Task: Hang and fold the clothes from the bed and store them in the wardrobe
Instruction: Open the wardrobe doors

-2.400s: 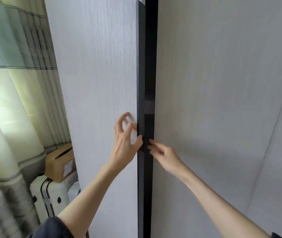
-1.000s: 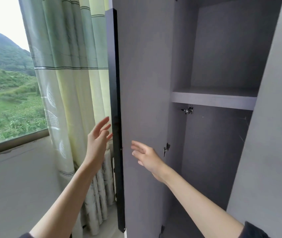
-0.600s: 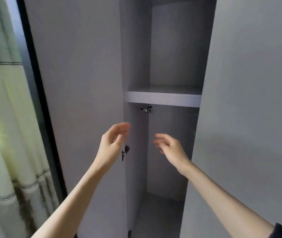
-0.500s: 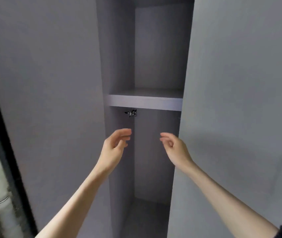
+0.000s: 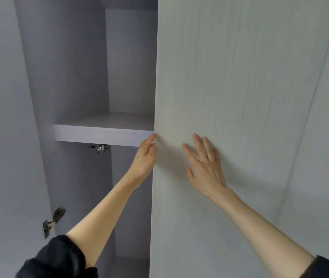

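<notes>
The wardrobe stands open on its left side, showing a grey shelf [image 5: 99,135] with bare compartments above and below it. The right wardrobe door [image 5: 229,81], pale wood grain, is closed in front of me. My left hand [image 5: 144,159] holds that door's left edge just under the shelf; its fingers are hidden behind the edge. My right hand [image 5: 204,167] lies flat on the door's front with fingers spread. No clothes are in view.
The opened left door [image 5: 1,137] fills the left side, seen from its grey inner face, with a metal hinge [image 5: 52,220] low down. A small metal fitting [image 5: 100,148] hangs under the shelf. Another pale panel [image 5: 324,137] adjoins on the right.
Both hands pulled the left door open and then moved right. My left hand now holds the right door's edge and my right hand rests flat on its front.
</notes>
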The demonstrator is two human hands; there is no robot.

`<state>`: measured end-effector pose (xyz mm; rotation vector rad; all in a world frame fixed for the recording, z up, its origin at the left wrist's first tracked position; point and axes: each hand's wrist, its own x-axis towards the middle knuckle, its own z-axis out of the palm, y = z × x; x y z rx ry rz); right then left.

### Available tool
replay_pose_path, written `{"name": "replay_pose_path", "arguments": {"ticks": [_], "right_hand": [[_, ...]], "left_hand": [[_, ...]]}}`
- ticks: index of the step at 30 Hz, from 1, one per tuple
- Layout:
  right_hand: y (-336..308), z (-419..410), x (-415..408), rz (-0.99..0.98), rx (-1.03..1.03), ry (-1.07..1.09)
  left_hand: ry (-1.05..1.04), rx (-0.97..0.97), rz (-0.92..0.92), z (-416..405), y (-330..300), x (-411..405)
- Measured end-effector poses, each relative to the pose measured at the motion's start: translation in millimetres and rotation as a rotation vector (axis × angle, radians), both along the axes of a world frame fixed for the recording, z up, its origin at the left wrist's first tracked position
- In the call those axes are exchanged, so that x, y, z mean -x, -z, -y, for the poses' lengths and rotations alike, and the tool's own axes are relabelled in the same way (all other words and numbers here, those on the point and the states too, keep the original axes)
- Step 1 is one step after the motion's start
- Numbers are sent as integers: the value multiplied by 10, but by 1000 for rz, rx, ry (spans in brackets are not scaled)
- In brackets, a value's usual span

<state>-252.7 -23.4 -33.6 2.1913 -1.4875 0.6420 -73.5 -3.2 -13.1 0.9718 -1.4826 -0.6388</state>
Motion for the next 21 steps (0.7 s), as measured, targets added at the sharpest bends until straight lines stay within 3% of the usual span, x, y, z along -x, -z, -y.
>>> {"name": "replay_pose_path", "arguments": {"ticks": [4, 9, 15, 21], "right_hand": [[47, 35, 42, -32, -28, -5], [12, -66, -30, 57, -111, -31], [-49, -390, -286, 215, -205, -10], [223, -1024, -401, 581, -284, -146]], "left_hand": [[55, -32, -58, 138, -64, -47], [175, -273, -406, 132, -192, -185], [235, -339, -362, -118, -288, -283], [372, -312, -272, -618, -207, -343]]}}
